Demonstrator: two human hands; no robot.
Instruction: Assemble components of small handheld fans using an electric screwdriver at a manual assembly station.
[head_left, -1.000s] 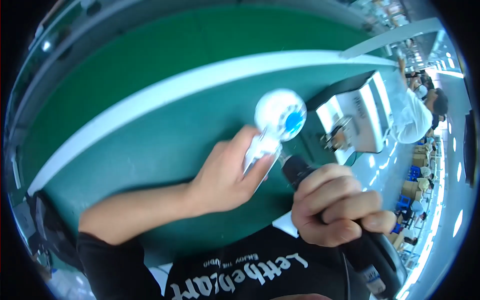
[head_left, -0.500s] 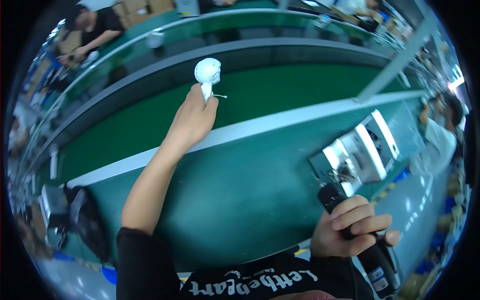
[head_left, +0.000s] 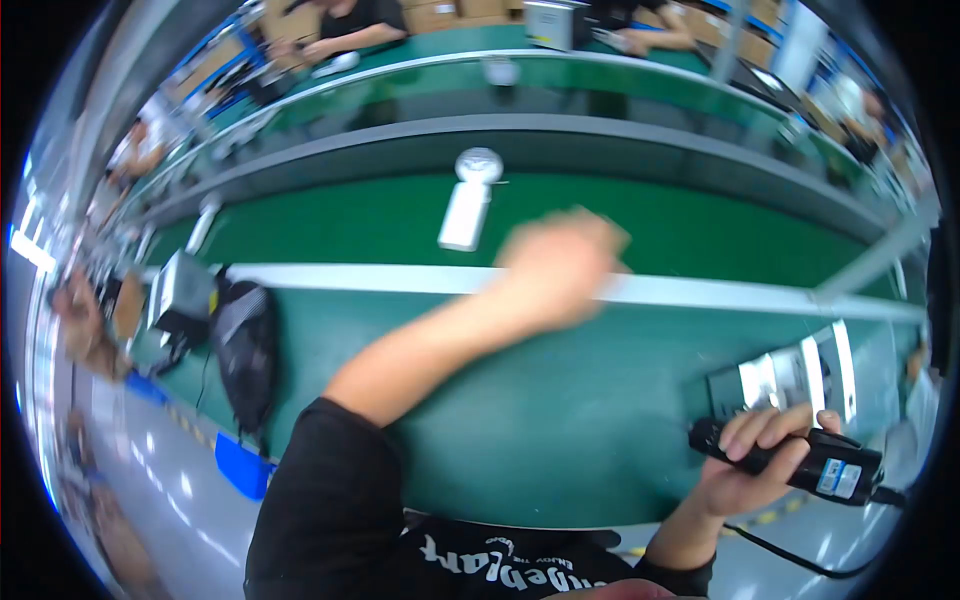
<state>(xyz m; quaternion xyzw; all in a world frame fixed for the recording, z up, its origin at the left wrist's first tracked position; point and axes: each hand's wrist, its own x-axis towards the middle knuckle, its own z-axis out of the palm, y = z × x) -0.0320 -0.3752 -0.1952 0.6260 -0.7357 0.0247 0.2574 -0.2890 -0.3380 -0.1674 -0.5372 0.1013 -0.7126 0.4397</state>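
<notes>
A white handheld fan lies on the green conveyor belt, its round head pointing away from me. To its right and nearer, my left hand hangs over the belt's pale front rail, apart from the fan. Motion smears its fingers, so whether they are open or closed is unclear; nothing shows in them. At the lower right my right hand is closed around a black corded electric screwdriver, held nearly level. Just beyond it on the green table stands a metal fixture with bright pale plates, partly hidden by the hand.
A grey box and a black bag sit at the table's left end. A blue bin is below them. Another white item rests on the belt farther left. A slanted metal post rises at right; people work across the belt.
My left hand has let go of the white fan, which now lies on the belt, and moved right of it. My right hand has turned the screwdriver more level. The view has shifted.
</notes>
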